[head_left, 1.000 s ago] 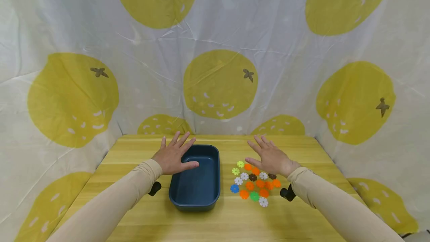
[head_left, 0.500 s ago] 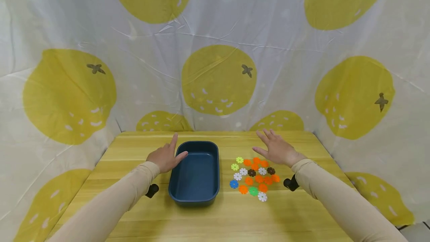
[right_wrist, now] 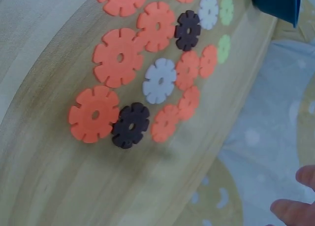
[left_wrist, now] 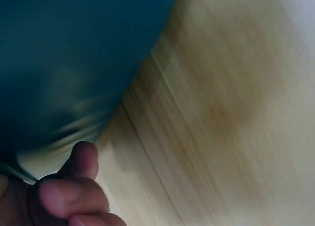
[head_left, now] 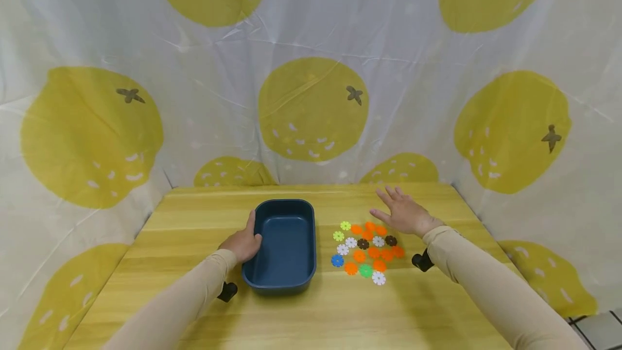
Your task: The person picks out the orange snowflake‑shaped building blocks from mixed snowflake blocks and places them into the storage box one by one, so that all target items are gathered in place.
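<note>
A deep, dark blue rectangular tub (head_left: 286, 250) stands on the table left of centre. My left hand (head_left: 242, 243) grips its left wall, with the thumb over the rim and the other fingers outside. In the left wrist view, the curled fingers (left_wrist: 74, 196) lie against the outer side of the tub (left_wrist: 64, 63). To the tub's right lie several flat, notched plastic snowflake discs: orange (head_left: 359, 256), white (head_left: 378, 278), brown (head_left: 363, 244), blue (head_left: 337, 261), green (head_left: 366, 270) and yellow-green. Over their far right side hovers my right hand (head_left: 407, 215), fingers spread, holding nothing.
The wood-grain table (head_left: 311, 323) is bounded at the back and sides by a pale curtain (head_left: 218, 101) printed with large yellow lemons. A black wrist mount (head_left: 227, 291) sits under the left wrist, and another (head_left: 423, 261) under the right.
My left hand has drawn back from over the tub to its left wall and taken hold of it. My right hand has shifted slightly right. The head view has tilted a little.
</note>
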Demonstrator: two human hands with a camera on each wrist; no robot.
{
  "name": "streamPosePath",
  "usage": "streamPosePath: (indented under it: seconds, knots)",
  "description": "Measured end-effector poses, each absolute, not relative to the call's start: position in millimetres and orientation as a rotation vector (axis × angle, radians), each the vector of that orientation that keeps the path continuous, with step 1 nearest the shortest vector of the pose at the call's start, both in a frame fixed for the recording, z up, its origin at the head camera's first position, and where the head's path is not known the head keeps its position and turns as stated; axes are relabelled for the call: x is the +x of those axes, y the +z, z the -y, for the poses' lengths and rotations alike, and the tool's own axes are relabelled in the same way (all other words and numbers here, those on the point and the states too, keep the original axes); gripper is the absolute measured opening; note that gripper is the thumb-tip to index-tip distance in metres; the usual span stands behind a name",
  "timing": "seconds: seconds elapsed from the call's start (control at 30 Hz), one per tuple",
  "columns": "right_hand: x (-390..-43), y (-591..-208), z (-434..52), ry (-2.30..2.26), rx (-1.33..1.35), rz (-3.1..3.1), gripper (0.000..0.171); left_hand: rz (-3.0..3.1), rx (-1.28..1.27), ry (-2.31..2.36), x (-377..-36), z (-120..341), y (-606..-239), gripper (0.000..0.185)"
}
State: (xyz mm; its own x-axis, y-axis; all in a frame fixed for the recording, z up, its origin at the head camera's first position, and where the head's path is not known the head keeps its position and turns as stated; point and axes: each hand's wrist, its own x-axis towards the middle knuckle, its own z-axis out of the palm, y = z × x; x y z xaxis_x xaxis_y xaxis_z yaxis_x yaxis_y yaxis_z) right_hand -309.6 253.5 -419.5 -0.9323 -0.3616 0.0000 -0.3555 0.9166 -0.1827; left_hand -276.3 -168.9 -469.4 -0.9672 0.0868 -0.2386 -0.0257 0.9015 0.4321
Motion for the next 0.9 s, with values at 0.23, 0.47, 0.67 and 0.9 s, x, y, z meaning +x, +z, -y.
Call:
streamPosePath:
  seconds: [0.23, 0.47, 0.67, 0.9]
  knots:
    - [-317, -436, -260, -0.347, -0.525, -2.935, 0.064, -2.832, 0.082, 0.617, -277, 171, -468, 0.074]
    - [-321, -457, -264, -0.394, -0.401, -2.854, 0.042, -2.836, 0.085, 0.590, -275, 167, -466, 0.075]
    - [-324, -474, -264, -0.478, -0.314, -2.807, 0.032, -2.849, 0.088, 0.560, -275, 163, -463, 0.075]
    - [-327, -480, -263, -0.535, -0.263, -2.830, 0.026, -2.863, 0.076, 0.526, -276, 162, -464, 0.075]
